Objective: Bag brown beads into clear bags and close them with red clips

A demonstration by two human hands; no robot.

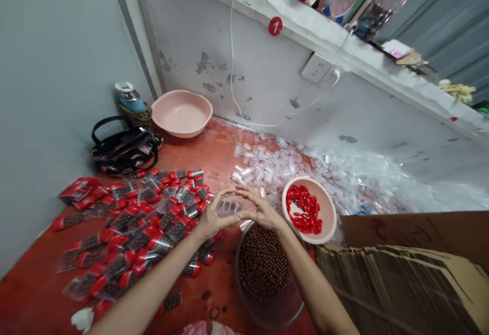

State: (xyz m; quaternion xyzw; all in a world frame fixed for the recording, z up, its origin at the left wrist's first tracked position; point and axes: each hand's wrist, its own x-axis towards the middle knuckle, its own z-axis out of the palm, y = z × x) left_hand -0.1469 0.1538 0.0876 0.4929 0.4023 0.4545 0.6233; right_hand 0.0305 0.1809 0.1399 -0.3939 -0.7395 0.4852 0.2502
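Near one bead bowl, two hands

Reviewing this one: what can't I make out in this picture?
All in the head view:
- Clear piece between left hand and right hand: blurred, so whether either grips it is unclear.
- Part of the bowl of brown balls: hidden by the right forearm.
- Cardboard stack: cut off by the bottom edge.
- Marks on the cardboard flap: too blurred to read.
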